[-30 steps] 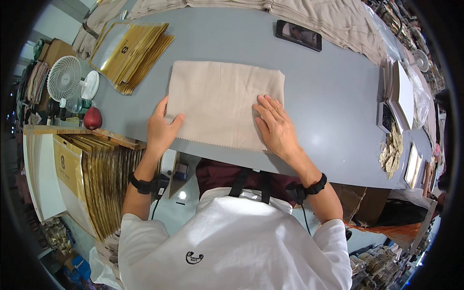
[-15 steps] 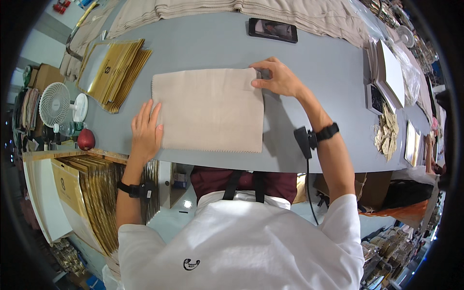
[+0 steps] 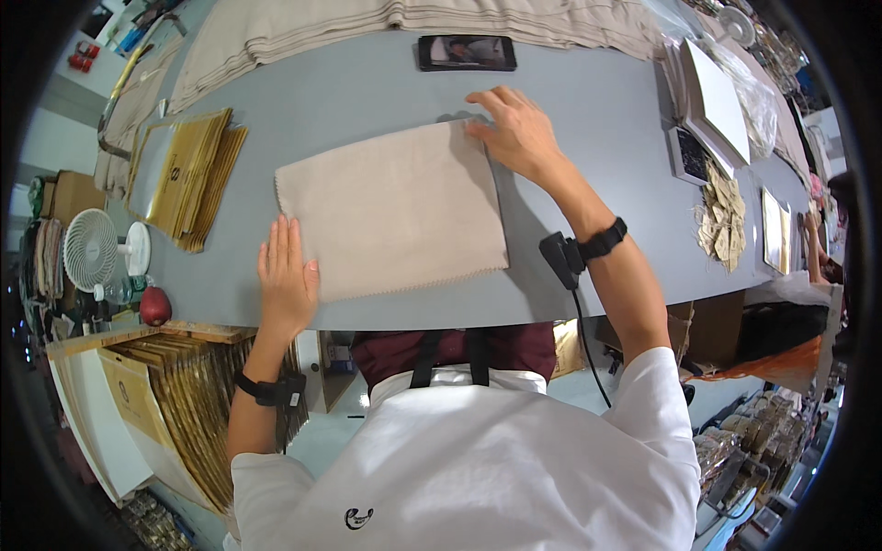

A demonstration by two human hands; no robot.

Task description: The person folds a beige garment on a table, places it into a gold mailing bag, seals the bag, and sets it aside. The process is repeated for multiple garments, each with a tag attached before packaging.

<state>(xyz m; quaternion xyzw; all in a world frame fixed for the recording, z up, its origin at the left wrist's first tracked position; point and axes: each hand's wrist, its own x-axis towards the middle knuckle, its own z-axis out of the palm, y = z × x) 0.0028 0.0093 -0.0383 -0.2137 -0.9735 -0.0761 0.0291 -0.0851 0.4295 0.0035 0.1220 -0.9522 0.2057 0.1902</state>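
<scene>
A folded beige cloth (image 3: 395, 211) with zigzag-cut edges lies flat on the grey table, its near edge close to the table's front. My left hand (image 3: 288, 275) rests beside its left edge, fingers stretched out and fingertips touching the fabric's margin. At the far right corner of the cloth is my right hand (image 3: 516, 130), fingers apart and curved. Its thumb is at the corner, while the index finger reaches past the far edge. No grip on the fabric shows.
A phone (image 3: 467, 53) and long layered beige fabric (image 3: 367, 20) lie at the back. Gold-and-clear packets (image 3: 184, 179) are at left, near a fan (image 3: 92, 248) and a red round object (image 3: 155, 306). White sheets (image 3: 712, 106) and cloth tags (image 3: 721, 216) sit at right.
The whole view has tilted slightly, so the cloth appears slanted. My right hand's fingers have lifted and spread away from the cloth's corner. My left hand stays at the left edge.
</scene>
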